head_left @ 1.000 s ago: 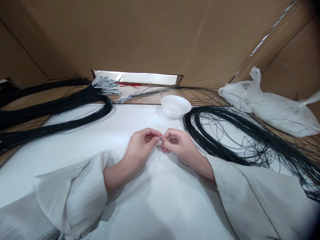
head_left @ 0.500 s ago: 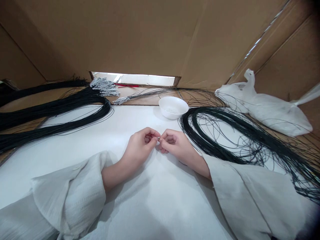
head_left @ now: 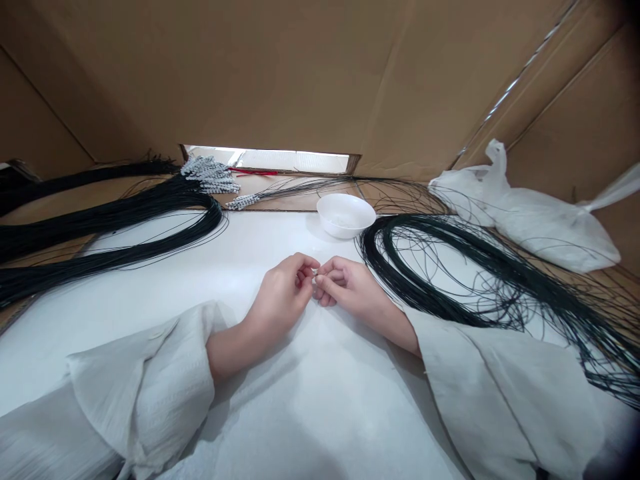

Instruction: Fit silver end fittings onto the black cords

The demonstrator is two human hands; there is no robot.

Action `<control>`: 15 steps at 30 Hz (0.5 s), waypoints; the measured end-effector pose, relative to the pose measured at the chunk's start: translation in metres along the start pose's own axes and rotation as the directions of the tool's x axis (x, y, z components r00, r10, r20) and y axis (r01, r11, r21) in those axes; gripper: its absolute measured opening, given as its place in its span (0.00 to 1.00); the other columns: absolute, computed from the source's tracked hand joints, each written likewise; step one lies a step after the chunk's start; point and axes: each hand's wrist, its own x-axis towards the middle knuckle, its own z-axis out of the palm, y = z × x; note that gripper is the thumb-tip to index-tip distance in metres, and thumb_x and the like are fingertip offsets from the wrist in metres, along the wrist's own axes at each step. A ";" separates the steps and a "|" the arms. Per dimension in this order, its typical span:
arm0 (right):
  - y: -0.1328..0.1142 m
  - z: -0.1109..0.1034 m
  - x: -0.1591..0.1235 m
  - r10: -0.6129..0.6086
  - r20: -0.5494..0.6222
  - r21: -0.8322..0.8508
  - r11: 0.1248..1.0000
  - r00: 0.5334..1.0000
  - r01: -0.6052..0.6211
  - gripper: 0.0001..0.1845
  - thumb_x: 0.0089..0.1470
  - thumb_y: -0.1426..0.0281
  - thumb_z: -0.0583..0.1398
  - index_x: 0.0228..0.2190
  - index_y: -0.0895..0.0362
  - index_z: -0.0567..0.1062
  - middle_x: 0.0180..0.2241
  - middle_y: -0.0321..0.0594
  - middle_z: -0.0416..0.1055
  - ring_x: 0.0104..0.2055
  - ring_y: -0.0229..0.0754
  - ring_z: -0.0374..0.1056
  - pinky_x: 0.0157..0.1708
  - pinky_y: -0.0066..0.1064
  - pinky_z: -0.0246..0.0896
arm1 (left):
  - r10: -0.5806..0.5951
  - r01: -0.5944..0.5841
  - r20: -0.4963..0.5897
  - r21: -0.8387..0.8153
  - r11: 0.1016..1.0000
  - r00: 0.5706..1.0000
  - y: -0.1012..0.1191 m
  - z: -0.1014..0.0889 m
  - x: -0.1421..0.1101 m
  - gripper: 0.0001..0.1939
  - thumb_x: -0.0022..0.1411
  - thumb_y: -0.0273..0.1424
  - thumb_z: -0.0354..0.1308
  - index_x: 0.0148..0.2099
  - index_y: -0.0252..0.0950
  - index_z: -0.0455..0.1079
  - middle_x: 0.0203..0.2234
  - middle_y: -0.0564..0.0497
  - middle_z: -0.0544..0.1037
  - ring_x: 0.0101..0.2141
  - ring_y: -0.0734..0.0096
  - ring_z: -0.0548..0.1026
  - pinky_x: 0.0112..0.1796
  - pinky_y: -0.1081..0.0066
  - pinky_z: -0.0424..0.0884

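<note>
My left hand (head_left: 283, 293) and my right hand (head_left: 345, 288) rest on the white table cover (head_left: 210, 280), fingertips pinched together and touching each other at the middle. Something tiny sits between the fingertips; I cannot make out what it is. A thin black cord runs under my right wrist toward the loose coil of black cords (head_left: 450, 267) at the right. A small white bowl (head_left: 347, 215) stands just beyond my hands, with small pale pieces in it.
Long bundles of black cords (head_left: 110, 227) lie at the left, with a cluster of white-beaded cord ends (head_left: 210, 175) at the back. White plastic bags (head_left: 530, 213) lie at the right. Cardboard walls (head_left: 280, 73) enclose the table on all sides.
The fingertips of both hands have drawn closer and shifted slightly left and up. The view has moved a little; the bowl and cords lie as before.
</note>
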 end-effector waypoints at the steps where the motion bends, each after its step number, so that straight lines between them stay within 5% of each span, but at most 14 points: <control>1: 0.000 0.000 0.000 0.003 0.002 0.004 1.000 1.000 -0.003 0.08 0.53 0.66 0.55 0.30 0.59 0.64 0.22 0.37 0.69 0.22 0.34 0.67 0.23 0.26 0.64 | 0.010 -0.010 -0.002 0.016 1.000 1.000 0.001 0.000 0.000 0.09 0.55 0.25 0.49 0.40 0.36 0.65 0.31 0.51 0.74 0.30 0.72 0.72 0.32 0.74 0.65; 15: -0.001 -0.001 0.000 0.005 0.027 -0.025 1.000 1.000 -0.004 0.08 0.52 0.67 0.56 0.30 0.59 0.64 0.22 0.37 0.69 0.22 0.34 0.66 0.24 0.26 0.63 | 0.019 -0.020 0.015 0.030 0.999 1.000 -0.002 0.000 0.003 0.07 0.54 0.23 0.49 0.34 0.36 0.66 0.30 0.52 0.72 0.30 0.72 0.69 0.32 0.72 0.64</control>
